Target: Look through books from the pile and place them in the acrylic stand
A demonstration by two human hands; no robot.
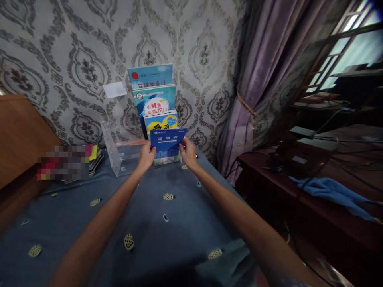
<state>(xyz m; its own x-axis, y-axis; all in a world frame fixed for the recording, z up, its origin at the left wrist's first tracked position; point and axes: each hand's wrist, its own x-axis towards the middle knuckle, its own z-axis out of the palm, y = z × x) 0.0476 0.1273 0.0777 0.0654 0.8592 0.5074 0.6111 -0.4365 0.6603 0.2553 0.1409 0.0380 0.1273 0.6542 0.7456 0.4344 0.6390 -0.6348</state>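
Both hands grip a dark blue booklet [168,145] with white lettering, one at each side edge. My left hand [146,156] pinches its left edge, and my right hand [188,152] pinches the right one. The booklet stands nearly upright in front of a clear plastic book rack [115,159]. Behind it, books rise in steps: a yellow and blue book [161,122], a teal book with a white oval [157,101], and a light blue book [151,75] at the back. Part of a greenish cover shows below the booklet. Whether the booklet touches the rack is hidden.
A pile of magazines [95,161], partly pixelated, lies at the left near a brown wooden panel [24,135]. Blue cloth [149,223] with pineapple prints covers the surface. At the right are a purple curtain [254,87] and a dark red desk [269,187] with cables and a blue cloth [332,195].
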